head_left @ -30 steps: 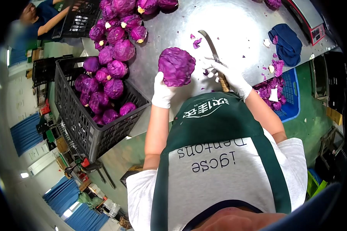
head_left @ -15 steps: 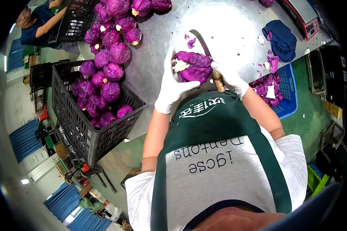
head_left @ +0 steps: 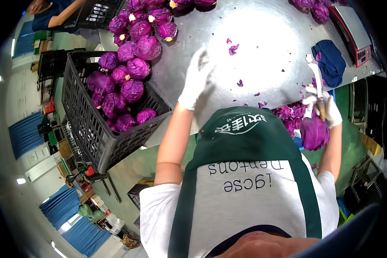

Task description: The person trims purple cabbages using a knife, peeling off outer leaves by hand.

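Note:
My right hand (head_left: 331, 112), in a white glove, grips the wooden handle of a knife (head_left: 316, 77) over the right side, its blade pointing toward the table. Just below the fingers is a rounded purple cabbage piece (head_left: 314, 134), blurred; whether it is leaf or a whole head, and whether the hand touches it, I cannot tell. Cabbage trimmings (head_left: 290, 112) lie beneath in a blue basket (head_left: 297, 142). My left hand (head_left: 197, 77), also gloved, hovers above the metal table (head_left: 180, 51) with fingers extended and nothing in them.
Red cabbages (head_left: 148, 47) are heaped at the table's left, beside a black crate (head_left: 116, 144) holding several more. Further cabbages (head_left: 320, 13), a red scale (head_left: 362, 56) and a dark blue cloth (head_left: 329, 64) are at right. Another person (head_left: 58, 15) stands far left.
The cabbage between my hands has left that spot. My right hand has moved right with the knife, over the blue basket. The left hand has come away with nothing in it. The view has shifted.

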`<move>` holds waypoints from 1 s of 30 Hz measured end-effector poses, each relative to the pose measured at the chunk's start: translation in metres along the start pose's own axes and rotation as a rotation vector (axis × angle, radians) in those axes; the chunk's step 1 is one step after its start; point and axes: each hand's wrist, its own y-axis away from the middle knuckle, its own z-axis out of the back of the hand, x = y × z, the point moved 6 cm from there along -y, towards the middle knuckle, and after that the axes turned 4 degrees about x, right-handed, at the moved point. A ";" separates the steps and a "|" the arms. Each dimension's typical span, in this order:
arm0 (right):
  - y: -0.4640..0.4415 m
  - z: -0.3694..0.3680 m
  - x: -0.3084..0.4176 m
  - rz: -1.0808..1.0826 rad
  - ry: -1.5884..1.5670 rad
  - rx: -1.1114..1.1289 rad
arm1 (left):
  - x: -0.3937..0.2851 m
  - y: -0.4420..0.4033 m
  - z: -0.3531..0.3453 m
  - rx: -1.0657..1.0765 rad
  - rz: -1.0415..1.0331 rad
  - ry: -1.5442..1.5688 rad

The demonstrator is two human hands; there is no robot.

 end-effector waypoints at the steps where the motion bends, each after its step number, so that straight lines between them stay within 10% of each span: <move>1: 0.004 0.008 0.007 0.026 0.070 -0.049 | 0.016 -0.022 0.024 -0.119 -0.045 -0.070; 7: -0.023 0.013 -0.008 0.045 -0.092 -0.323 | 0.005 -0.133 0.121 -0.623 -0.231 -0.530; 12: -0.071 -0.028 -0.012 -0.032 -0.101 -0.262 | 0.006 -0.190 0.144 -0.698 0.060 -0.825; 17: -0.081 -0.012 0.008 -0.039 -0.058 -0.365 | 0.005 -0.172 0.117 -0.708 -0.160 -0.664; 20: -0.089 0.010 0.013 -0.066 -0.042 -0.366 | -0.015 -0.120 0.011 0.037 -0.093 -0.006; 21: -0.092 0.014 0.018 -0.068 -0.026 -0.372 | -0.006 -0.115 -0.035 0.582 -0.019 -0.067; 24: -0.096 0.031 0.037 -0.011 0.061 -0.401 | -0.025 -0.019 -0.094 0.908 0.128 -0.112; 27: -0.089 0.041 0.056 0.013 0.132 -0.381 | -0.012 -0.053 -0.069 0.607 -0.124 -0.233; 30: -0.082 0.041 0.051 0.021 0.088 -0.399 | 0.000 -0.142 0.031 0.036 0.188 -0.024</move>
